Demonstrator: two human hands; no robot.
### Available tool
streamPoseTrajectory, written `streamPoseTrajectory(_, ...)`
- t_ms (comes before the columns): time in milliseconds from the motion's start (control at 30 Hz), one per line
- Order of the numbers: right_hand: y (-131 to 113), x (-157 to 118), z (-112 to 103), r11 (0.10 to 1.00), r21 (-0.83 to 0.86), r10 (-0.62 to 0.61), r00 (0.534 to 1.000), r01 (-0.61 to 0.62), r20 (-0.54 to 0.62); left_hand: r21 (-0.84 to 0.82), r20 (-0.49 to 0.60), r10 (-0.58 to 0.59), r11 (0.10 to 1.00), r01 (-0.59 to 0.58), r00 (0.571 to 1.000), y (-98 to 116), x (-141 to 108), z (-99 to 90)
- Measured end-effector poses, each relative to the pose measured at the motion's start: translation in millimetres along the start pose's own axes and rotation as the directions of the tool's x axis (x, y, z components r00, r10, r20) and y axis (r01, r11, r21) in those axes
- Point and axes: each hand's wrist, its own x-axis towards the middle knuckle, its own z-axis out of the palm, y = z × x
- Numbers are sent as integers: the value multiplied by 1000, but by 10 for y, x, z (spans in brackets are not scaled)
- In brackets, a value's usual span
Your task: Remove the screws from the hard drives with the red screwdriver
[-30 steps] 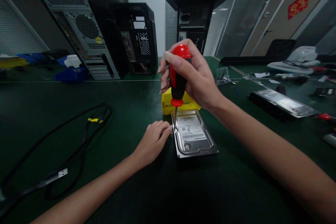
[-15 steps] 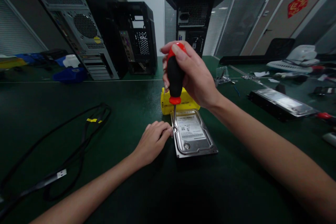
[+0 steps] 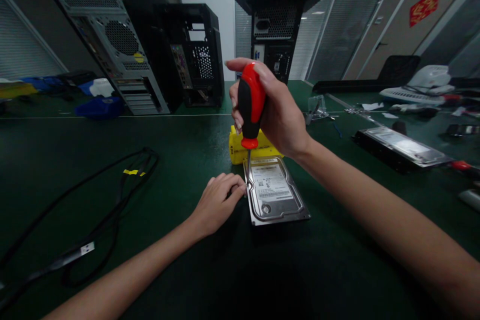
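A silver hard drive (image 3: 275, 190) lies label up on the green table. Wrapped around the red and black handle of a screwdriver (image 3: 250, 102), my right hand (image 3: 283, 110) holds it upright over the drive. The shaft points down and its tip meets the drive's left edge. Beside that edge, my left hand (image 3: 221, 200) rests on the table, fingers curled, with thumb and fingertips against the drive near the tip. What lies under those fingertips is hidden. A yellow object with black lettering (image 3: 237, 149) sits right behind the drive, partly covered by my right hand.
A black cable (image 3: 116, 210) with a USB plug loops at left. Computer cases (image 3: 202, 55) stand at the back, near a blue bin (image 3: 99, 107). To the right are another drive on a black bracket (image 3: 403, 145) and a clear bag of small parts (image 3: 317, 107).
My right hand has rotated the screwdriver handle, so more of its red side faces me, and the fingers have shifted slightly left. The tip, the drive and my left hand stay in place.
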Motion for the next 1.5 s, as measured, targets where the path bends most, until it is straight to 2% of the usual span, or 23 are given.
streamPoseTrajectory(100,-4,-3,12,999,0,39,999,-39,3,-7,-3,0,1000,0,1000,0,0,0)
streamPoseTrajectory(233,23,3,35,1000,-14,17,997,-18,-79,3,1,-12,1000,12,1000,12,-1,-4)
streamPoseTrajectory(400,45,-11,47,997,-59,48,993,-54,-103,11,-8,-8,1000,8,1000,20,-6,-5)
streamPoseTrajectory(600,3,-16,70,997,66,41,999,-39,-33,6,-3,-13,1000,13,1000,9,-8,0)
streamPoseTrajectory(733,3,-16,68,995,75,68,998,-68,7,8,-4,-17,1000,17,1000,16,-8,-1)
streamPoseTrajectory(833,39,-14,55,992,98,76,997,-74,-19,10,-7,-18,1000,18,1000,24,-11,0)
streamPoseTrajectory(1000,86,-5,40,999,32,-8,999,9,-42,8,-16,-22,1000,22,1000,16,-12,6)
streamPoseTrajectory(1133,82,-3,49,999,-25,24,996,-26,-84,15,-11,-25,1000,25,1000,22,-5,8)
streamPoseTrajectory(1500,91,-31,71,999,6,33,989,-32,-142,58,-2,-29,998,29,1000,14,4,25)
